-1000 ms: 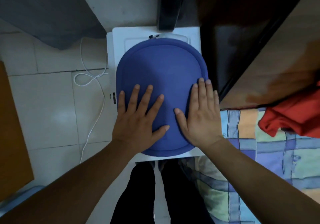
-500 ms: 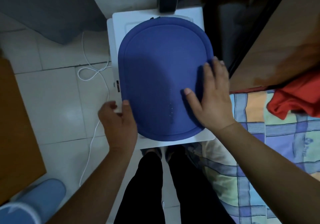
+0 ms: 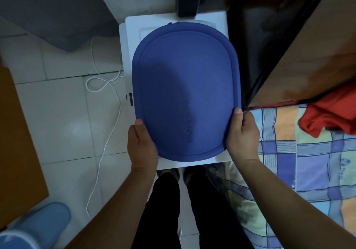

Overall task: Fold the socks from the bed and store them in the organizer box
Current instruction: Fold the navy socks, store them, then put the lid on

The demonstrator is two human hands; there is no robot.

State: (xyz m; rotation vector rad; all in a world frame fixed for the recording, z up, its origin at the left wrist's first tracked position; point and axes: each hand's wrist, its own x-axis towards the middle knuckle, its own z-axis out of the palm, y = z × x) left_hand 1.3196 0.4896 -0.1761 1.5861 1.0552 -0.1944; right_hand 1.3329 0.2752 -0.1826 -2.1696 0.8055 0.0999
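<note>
tiled floor (image 3: 63, 125) frames the white tabletop (image 3: 202, 163) where your left hand (image 3: 142, 144) and right hand (image 3: 243, 135) grip the blue organizer box (image 3: 185, 87) by its lid edges (no socks visible), so next lift it open evenly.

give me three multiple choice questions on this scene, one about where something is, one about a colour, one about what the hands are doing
1. Where does the flat oval blue lid lie?
A. on the white box
B. on the tiled floor
C. on the checked bedsheet

2. What colour is the crumpled cloth on the checked bedsheet?
A. green
B. red
C. white

3. What are the two hands doing?
A. hanging idle at the sides
B. lying flat on the bedsheet
C. gripping the lid's near edges

Answers:
1 A: the white box shows around the lid's rim.
2 B: the cloth at the right edge is bright red.
3 C: the left hand and right hand each curl round a near corner of the lid, thumbs on top.
</note>
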